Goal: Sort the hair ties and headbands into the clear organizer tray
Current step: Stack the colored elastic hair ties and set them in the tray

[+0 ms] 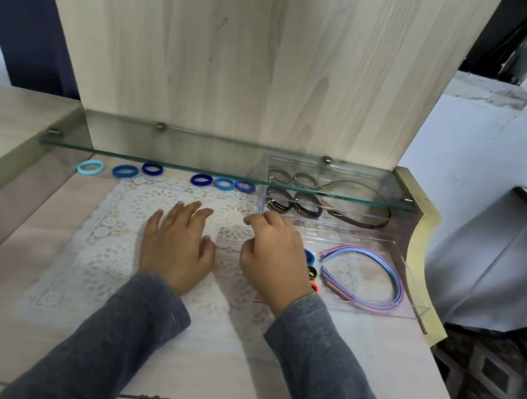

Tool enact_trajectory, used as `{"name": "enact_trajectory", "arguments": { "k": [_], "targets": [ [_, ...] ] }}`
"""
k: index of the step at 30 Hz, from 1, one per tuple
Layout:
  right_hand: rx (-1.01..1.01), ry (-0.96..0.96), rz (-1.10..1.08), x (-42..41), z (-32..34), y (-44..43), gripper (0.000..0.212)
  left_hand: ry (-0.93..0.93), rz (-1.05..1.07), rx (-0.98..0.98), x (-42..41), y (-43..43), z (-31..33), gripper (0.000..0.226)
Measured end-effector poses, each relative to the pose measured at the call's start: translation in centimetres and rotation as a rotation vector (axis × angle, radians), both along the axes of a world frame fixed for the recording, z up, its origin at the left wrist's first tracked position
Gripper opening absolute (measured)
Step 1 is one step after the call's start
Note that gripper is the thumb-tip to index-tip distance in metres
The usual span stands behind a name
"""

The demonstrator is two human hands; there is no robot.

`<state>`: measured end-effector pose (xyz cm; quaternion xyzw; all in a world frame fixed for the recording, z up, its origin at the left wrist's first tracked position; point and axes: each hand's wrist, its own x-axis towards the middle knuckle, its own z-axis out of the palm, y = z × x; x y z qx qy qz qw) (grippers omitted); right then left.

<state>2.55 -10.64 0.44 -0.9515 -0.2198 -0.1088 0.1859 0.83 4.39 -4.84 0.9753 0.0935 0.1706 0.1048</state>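
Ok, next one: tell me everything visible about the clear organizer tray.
The clear organizer tray looks like transparent plastic, rectangular, split by clear dividers. It sits flat on the wooden desk at the right, its far end under the glass shelf. The far compartments hold dark hair ties and a brown headband; the near one holds pastel headbands and a few coloured ties. The right hand overlaps its left edge; contact is unclear.

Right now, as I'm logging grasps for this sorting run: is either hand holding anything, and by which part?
Nothing is visibly held. The left hand lies flat and open on the lace mat; the right hand is curled by the clear tray, its fingertips showing nothing pinched.
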Motion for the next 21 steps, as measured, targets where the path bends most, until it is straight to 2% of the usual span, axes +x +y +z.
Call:
{"name": "enact_trajectory", "arguments": {
  "k": [6,10,21],
  "targets": [
    [-0.087,0.053,0.135,-0.5,-1.1,4.0,0.041,0.246,0.126,0.031,-0.5,2.9,-0.1,0.06],
    [-0.159,0.107,0.137,-0.8,-2.8,5.7,0.042,0.386,0.167,0.043,-0.8,4.2,-0.3,0.061],
    [-0.182,0.188,0.041,0.6,-5.1,8.7,0.059,0.422,0.21,0.052,-0.2,7.0,-0.9,0.062]
  ]
}}
